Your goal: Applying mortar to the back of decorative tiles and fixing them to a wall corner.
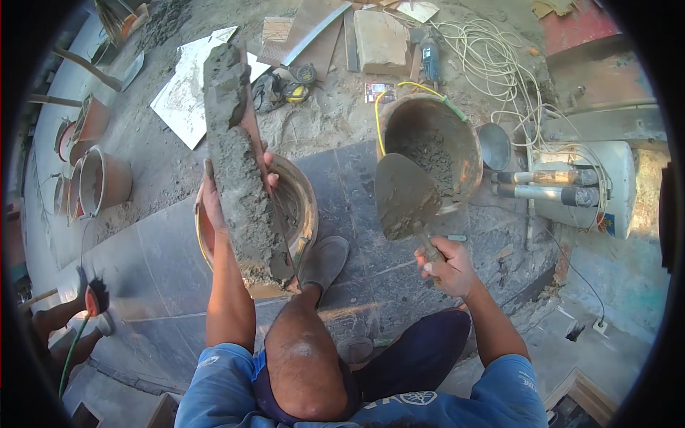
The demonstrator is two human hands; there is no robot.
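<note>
My left hand [212, 203] grips a long, narrow reddish-brown strip [252, 135], perhaps tile, with fingers wrapped round both its sides. Thick wet grey mortar [239, 178] is heaped along its length. Below it stands a round bucket [308, 207], partly hidden by strip and forearm. To the right, my right hand [451, 269] is closed round the handle of a trowel [405, 198]. Mortar smears its broad rounded blade, which overlaps the near rim of a second bucket [467, 153]. More mortar [434, 157] lies inside that bucket, which has a yellow handle.
Broken white tile [184, 107], a tape measure [296, 93] and a blue bottle [430, 58] lie beyond the buckets. Coiled cable [485, 53] and a white drum-like container [599, 185] are at right. Several buckets [105, 178] and another person's legs [64, 332] are at left.
</note>
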